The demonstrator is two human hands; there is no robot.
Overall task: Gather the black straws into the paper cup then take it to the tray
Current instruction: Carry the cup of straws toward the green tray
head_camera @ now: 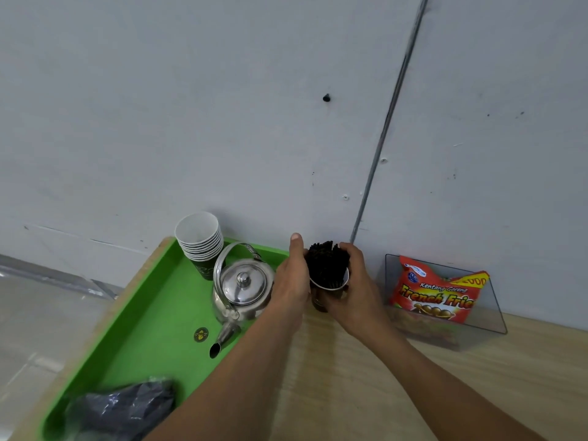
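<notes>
Against a pale grey wall point(222, 122) crossed by a thin metal strip point(388, 116) stands a light wooden table point(350, 377). A green tray point(143, 345) lies on its left part. On the tray are a stack of paper cups point(200, 240) at the far corner, a steel kettle point(243, 288) with its spout towards the camera, and a crumpled black plastic bag point(124, 409) at the near end. Well to the right, by the wall, a clear plastic stand point(496, 313) holds a red packet of French fries point(439, 294).

Between tray and stand, just past the tray's right edge and outside it, is the paper cup point(319, 302), packed with black straws point(327, 262) that stand upright well above its rim. Whether it rests on the wood or is lifted cannot be told. The right hand point(356, 294) curls round the cup's right side, fingertips up against the straws. The left hand point(291, 281) lies flat against the left of the bundle with one digit pointing straight up. Its other fingers are hidden behind the straws, so its grasp cannot be told.
</notes>
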